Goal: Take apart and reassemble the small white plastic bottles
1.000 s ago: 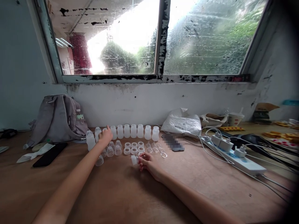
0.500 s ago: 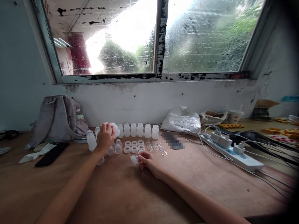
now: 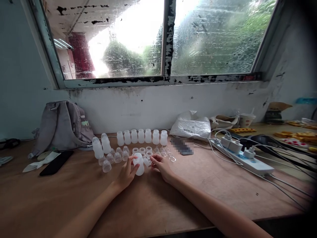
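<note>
Left hand (image 3: 125,174) grips bottle (image 3: 140,168); right hand (image 3: 162,165), clear piece (image 3: 147,162).

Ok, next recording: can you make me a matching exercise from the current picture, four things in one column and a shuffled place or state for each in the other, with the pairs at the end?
Things
1. Left hand
2. Right hand
3. Backpack
4. Power strip

Places and states
A. Holds a small clear piece at the fingertips
B. White, with plugs in it
C. Holds a frosted bottle
D. Grey, near the wall on the picture's left side

Pairs
1-C
2-A
3-D
4-B
</note>
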Tool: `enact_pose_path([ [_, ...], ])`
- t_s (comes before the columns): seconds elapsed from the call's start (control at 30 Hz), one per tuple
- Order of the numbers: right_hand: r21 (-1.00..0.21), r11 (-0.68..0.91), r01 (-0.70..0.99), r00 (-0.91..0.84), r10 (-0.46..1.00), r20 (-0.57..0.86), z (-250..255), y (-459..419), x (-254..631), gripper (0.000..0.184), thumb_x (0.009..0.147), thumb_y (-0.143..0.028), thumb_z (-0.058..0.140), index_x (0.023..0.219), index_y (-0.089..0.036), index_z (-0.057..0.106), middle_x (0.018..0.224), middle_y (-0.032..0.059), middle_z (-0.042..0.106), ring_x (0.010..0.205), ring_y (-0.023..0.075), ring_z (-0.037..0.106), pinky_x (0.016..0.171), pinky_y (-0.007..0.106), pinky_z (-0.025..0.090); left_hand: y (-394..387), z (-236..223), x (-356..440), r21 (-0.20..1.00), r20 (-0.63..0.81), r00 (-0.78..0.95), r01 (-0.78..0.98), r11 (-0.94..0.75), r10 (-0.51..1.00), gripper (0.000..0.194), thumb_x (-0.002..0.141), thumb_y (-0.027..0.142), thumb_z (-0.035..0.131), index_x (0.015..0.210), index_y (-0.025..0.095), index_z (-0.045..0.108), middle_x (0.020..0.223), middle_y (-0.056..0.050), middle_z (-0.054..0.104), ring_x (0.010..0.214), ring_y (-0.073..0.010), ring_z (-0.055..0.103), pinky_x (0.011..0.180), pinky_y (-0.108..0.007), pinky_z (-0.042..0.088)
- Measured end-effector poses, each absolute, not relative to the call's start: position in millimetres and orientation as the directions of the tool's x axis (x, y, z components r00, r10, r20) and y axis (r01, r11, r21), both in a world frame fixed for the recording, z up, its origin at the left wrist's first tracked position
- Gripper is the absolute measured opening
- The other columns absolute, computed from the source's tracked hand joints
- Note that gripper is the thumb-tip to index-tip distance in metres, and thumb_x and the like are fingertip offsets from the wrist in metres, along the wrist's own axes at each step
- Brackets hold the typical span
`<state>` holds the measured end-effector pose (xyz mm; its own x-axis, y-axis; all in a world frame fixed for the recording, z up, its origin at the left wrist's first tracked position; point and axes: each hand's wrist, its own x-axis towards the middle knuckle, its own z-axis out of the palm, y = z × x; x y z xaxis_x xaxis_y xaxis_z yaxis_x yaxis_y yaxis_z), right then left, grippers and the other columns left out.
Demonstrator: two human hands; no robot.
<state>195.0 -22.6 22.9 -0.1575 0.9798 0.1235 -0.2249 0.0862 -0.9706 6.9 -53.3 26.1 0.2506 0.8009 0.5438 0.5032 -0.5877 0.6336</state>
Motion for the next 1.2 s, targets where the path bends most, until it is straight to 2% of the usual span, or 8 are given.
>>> enact_pose_path([
  [0.13, -0.962, 0.059, -0.268, -0.149, 0.983, 0.102, 23, -22, 195, 0.027, 0.061, -0.038, 0.067, 0.075, -0.017, 0.057, 0.067, -0.0003, 0.055, 0.054, 0.0090, 0.052, 0.051, 0.023, 0.045, -55, 19, 12, 0.769, 0.465, 0.305, 0.326, -0.550, 0.831, 0.068, 0.076, 0.032, 0.053, 0.129, 0.023, 0.011, 0.111, -0.008, 0.053, 0.091, -0.0171, 0.056, 0.081, -0.034, 0.045],
  [0.2, -0.957, 0.041, -0.288, -0.140, 0.987, 0.084, 24, -21, 196, 0.026, 0.060, -0.035, 0.068, 0.076, -0.017, 0.059, 0.071, 0.0008, 0.057, 0.056, 0.0094, 0.053, 0.052, 0.024, 0.046, -54, 18, 13, 0.805, 0.430, 0.290, 0.306, -0.509, 0.855, 0.075, 0.074, 0.033, 0.056, 0.130, 0.022, 0.008, 0.108, -0.008, 0.055, 0.090, -0.0168, 0.056, 0.082, -0.034, 0.045],
  [0.27, -0.946, 0.058, -0.318, -0.121, 0.987, 0.101, 25, -19, 197, 0.023, 0.060, -0.031, 0.068, 0.075, -0.016, 0.060, 0.073, 0.0018, 0.058, 0.058, 0.0102, 0.054, 0.056, 0.025, 0.047, -54, 19, 12, 0.787, 0.438, 0.236, 0.365, -0.497, 0.867, 0.071, 0.072, 0.034, 0.058, 0.129, 0.022, 0.017, 0.106, -0.007, 0.056, 0.091, -0.0179, 0.056, 0.081, -0.034, 0.045],
  [0.37, -0.928, 0.115, -0.354, -0.086, 0.984, 0.155, 27, -16, 201, 0.018, 0.061, -0.027, 0.066, 0.073, -0.015, 0.061, 0.072, 0.0020, 0.059, 0.060, 0.0114, 0.055, 0.062, 0.028, 0.048, -53, 23, 6, 0.651, 0.518, 0.210, 0.532, -0.541, 0.829, 0.060, 0.070, 0.032, 0.060, 0.124, 0.025, 0.034, 0.106, -0.006, 0.053, 0.094, -0.0199, 0.052, 0.082, -0.035, 0.043],
  [0.53, -0.929, 0.144, -0.342, -0.071, 0.981, 0.178, 27, -14, 205, 0.013, 0.062, -0.023, 0.063, 0.072, -0.015, 0.063, 0.070, 0.0019, 0.060, 0.061, 0.0124, 0.056, 0.065, 0.030, 0.048, -50, 25, -1, 0.463, 0.545, 0.289, 0.679, -0.570, 0.787, 0.058, 0.071, 0.028, 0.057, 0.126, 0.028, 0.036, 0.096, -0.004, 0.053, 0.090, -0.0201, 0.050, 0.084, -0.036, 0.040],
  [0.63, -0.938, 0.155, -0.312, -0.071, 0.980, 0.185, 27, -16, 204, 0.012, 0.062, -0.022, 0.063, 0.071, -0.015, 0.062, 0.069, 0.0013, 0.060, 0.059, 0.0120, 0.055, 0.063, 0.030, 0.048, -48, 22, -2, 0.445, 0.559, 0.275, 0.697, -0.562, 0.782, 0.060, 0.067, 0.028, 0.061, 0.123, 0.024, 0.039, 0.096, -0.005, 0.055, 0.090, -0.0213, 0.050, 0.082, -0.037, 0.041],
  [0.83, -0.948, 0.152, -0.278, -0.096, 0.978, 0.185, 27, -20, 199, 0.015, 0.062, -0.024, 0.064, 0.075, -0.017, 0.061, 0.068, 0.0005, 0.060, 0.059, 0.0129, 0.056, 0.062, 0.030, 0.049, -49, 21, -1, 0.402, 0.599, 0.297, 0.691, -0.600, 0.744, 0.039, 0.065, 0.025, 0.061, 0.103, 0.021, 0.050, 0.099, -0.005, 0.057, 0.089, -0.0212, 0.050, 0.080, -0.036, 0.042],
  [1.2, -0.952, 0.169, -0.256, -0.129, 0.970, 0.207, 31, -20, 200, 0.018, 0.062, -0.027, 0.066, 0.073, -0.014, 0.061, 0.066, 0.0016, 0.060, 0.060, 0.0129, 0.056, 0.064, 0.030, 0.047, -47, 23, -4, 0.366, 0.629, 0.286, 0.711, -0.600, 0.723, 0.043, 0.067, 0.024, 0.060, 0.108, 0.022, 0.049, 0.101, -0.004, 0.056, 0.092, -0.0224, 0.048, 0.083, -0.039, 0.039],
])
